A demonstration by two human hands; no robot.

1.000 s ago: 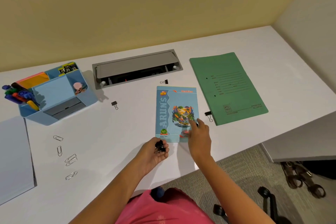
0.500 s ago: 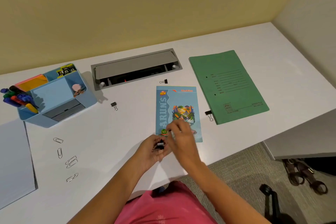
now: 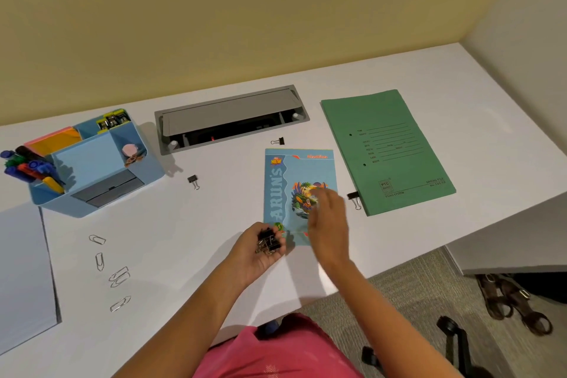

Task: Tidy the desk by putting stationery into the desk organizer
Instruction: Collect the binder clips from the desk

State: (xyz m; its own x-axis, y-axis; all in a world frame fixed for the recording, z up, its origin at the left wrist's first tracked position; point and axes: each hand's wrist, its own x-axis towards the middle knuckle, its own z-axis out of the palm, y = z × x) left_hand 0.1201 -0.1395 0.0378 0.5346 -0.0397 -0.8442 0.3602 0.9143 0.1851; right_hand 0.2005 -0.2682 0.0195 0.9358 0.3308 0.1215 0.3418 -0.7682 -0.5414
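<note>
One blurred right hand [image 3: 329,221], grip unclear.

Three loose binder clips [image 3: 193,181] — five paper clips [image 3: 119,276] — one notebook [image 3: 299,190], one folder [image 3: 386,150].

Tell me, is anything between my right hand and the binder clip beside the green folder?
Nothing visible. The right hand hovers over the notebook; only bare desk separates it from the binder clip at the green folder.
</note>
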